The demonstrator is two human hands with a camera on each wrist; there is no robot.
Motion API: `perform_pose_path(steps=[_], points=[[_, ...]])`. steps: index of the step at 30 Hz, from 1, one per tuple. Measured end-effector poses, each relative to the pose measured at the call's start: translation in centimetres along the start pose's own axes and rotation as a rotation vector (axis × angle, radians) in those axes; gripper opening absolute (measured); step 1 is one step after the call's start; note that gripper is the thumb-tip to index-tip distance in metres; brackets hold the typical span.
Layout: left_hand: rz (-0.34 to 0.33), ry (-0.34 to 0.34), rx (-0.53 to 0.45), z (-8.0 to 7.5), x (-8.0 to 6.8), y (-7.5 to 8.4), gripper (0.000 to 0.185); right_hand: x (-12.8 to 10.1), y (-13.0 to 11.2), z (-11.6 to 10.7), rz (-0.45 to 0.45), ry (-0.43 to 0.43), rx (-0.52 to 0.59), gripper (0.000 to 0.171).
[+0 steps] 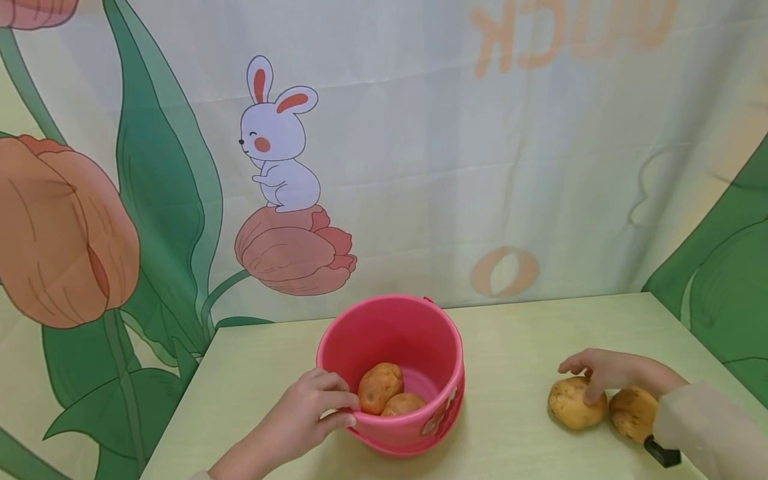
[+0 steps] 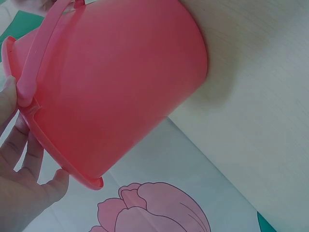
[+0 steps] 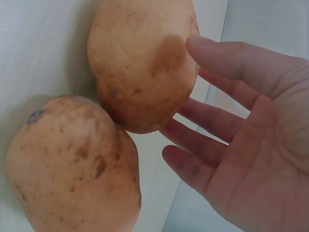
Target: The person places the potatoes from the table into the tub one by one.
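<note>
We see the nearer potato (image 1: 569,408) in the lower right of the head view, and judge it firm, moderately heavy and sturdy, its skin perhaps a little slick; its rounded middle seems the best hold. The right hand (image 1: 613,371) reaches around it, thumb and fingers apart; we cannot tell how firmly they touch. A second potato (image 1: 633,412) lies just beside it. At lower centre, we see the left hand (image 1: 313,410) pinching the rim of the pink bucket (image 1: 414,333), which holds two more potatoes (image 1: 381,385).
</note>
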State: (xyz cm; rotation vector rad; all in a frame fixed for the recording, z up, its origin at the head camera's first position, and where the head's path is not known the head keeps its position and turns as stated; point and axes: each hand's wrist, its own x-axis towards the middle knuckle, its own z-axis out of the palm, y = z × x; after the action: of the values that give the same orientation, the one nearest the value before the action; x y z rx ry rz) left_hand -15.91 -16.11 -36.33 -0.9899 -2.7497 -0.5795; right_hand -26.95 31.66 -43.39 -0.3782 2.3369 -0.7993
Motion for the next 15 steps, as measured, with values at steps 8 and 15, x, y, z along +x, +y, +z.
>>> perform_pose_path(steps=[8, 15], points=[[-0.020, -0.019, -0.007, -0.06, -0.03, 0.12, 0.017, -0.19, 0.23, -0.08, 0.068, -0.006, -0.006, 0.060], [-0.063, -0.050, -0.008, -0.04, 0.09, 0.09, 0.017, -0.21, 0.68, -0.08, 0.048, -0.010, -0.006, 0.058]])
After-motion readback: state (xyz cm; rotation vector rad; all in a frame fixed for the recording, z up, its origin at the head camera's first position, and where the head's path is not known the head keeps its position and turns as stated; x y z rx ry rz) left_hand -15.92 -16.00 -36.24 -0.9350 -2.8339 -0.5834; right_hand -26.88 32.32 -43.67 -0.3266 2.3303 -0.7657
